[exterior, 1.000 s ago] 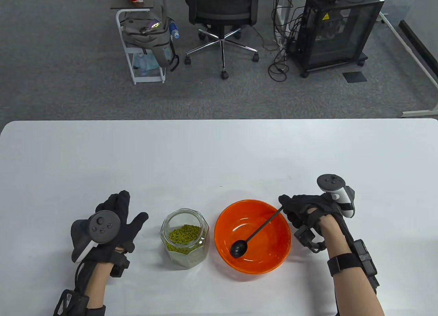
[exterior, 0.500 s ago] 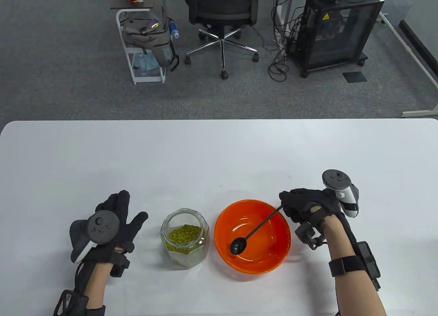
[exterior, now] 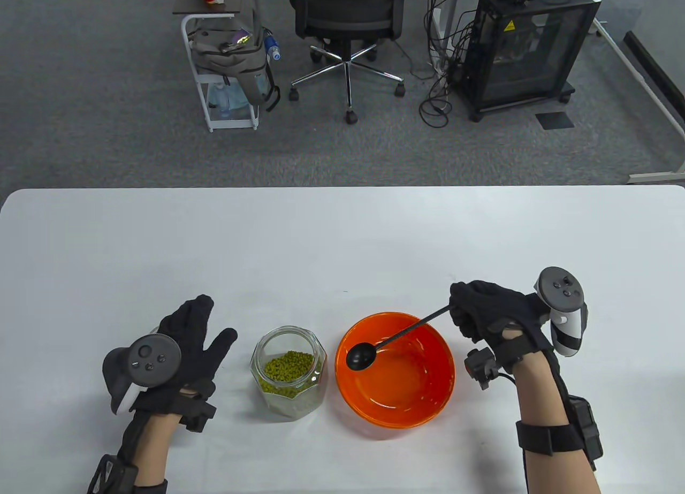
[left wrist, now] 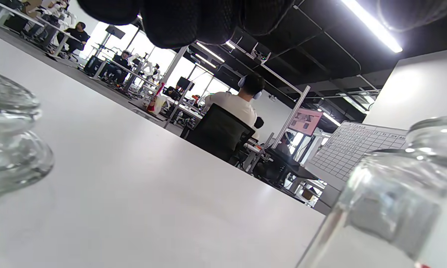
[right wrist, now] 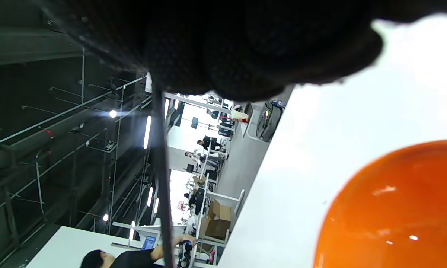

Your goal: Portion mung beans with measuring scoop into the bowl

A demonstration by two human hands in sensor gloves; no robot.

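One empty black long-handled measuring scoop, pinched at its handle end by the right hand above the orange plastic bowl, should dip steeply into the open glass jar of mung beans while the spread left hand steadies it on the white counter

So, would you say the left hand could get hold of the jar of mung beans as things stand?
Probably yes. The left hand lies open on the table just left of the jar, with only bare tabletop between them. The scoop, held by the right hand, hangs over the bowl, clear of that path.
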